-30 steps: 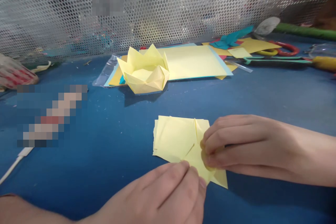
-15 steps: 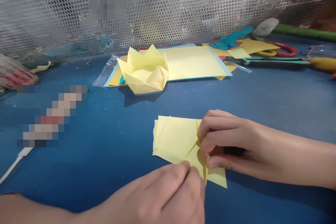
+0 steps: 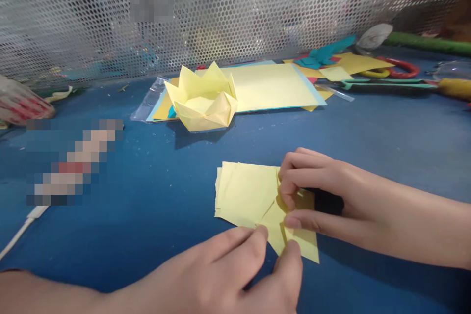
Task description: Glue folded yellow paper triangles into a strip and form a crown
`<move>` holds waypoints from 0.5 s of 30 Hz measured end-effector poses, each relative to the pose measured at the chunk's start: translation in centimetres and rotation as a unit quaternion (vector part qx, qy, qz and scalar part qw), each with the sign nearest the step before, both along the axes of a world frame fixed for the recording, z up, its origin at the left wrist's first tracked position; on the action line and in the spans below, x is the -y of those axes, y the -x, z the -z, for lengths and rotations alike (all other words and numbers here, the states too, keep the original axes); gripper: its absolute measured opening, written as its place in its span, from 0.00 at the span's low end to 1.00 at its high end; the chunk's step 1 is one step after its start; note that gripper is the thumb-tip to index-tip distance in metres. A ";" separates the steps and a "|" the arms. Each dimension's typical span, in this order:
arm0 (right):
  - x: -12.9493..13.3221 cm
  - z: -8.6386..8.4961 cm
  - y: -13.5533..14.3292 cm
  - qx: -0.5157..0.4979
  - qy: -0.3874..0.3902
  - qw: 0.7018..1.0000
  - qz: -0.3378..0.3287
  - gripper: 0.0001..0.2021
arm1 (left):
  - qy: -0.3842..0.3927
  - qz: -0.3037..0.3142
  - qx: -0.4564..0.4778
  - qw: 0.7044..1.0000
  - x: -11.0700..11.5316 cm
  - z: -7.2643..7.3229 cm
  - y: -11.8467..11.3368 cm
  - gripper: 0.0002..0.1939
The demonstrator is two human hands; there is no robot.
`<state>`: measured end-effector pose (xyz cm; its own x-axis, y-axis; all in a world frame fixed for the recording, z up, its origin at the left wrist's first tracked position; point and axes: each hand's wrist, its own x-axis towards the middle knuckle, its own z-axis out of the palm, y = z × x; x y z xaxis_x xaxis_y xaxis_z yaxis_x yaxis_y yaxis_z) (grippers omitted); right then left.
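Note:
A piece of folded yellow paper (image 3: 245,189) lies on the blue table, with layered edges at its left and a crease running down its right part. From below, my left hand (image 3: 235,267) holds its lower edge, index finger and thumb apart on either side of the crease. My right hand (image 3: 320,194) comes in from the right. Its fingers are curled over the paper's upper right part, the thumb pressing beside the crease. Part of the paper is hidden under both hands. Beyond stands a yellow folded paper bowl (image 3: 204,108) with pointed rims.
Behind the bowl lie flat paper sheets (image 3: 268,86) and a clear plastic sleeve (image 3: 149,100). At the back right are a blue folded paper piece (image 3: 324,54), red-handled scissors (image 3: 405,67) and a yellow-handled tool (image 3: 452,87). A white cable (image 3: 18,235) runs at left. Perforated metal mesh (image 3: 228,14) closes the back.
My left thumb has moved right and away from the index finger. My right thumb has shifted slightly up and left, and the raised fold between the hands now lies flatter.

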<state>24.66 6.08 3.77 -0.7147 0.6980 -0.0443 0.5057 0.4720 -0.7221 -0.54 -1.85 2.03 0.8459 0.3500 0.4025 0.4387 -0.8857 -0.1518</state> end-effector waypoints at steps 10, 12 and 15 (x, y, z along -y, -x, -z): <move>0.1 -0.1 -0.1 0.004 -0.009 1.000 -0.010 0.18 | -0.007 0.027 -0.051 0.998 -0.2 -0.2 0.7 0.21; 0.0 -0.1 -0.1 0.000 -0.012 1.000 -0.014 0.17 | 0.004 0.023 -0.055 0.998 -0.3 -0.4 0.7 0.21; 0.0 0.1 -0.1 -0.001 -0.012 1.000 -0.020 0.16 | -0.018 0.030 -0.059 0.998 -0.5 -0.5 0.6 0.21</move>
<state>24.80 6.11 3.64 -0.7416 0.6703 -0.0257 0.4845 0.5088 -0.7116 -1.18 -1.35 2.48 0.9072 0.2834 0.3110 0.3615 -0.9031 -0.2316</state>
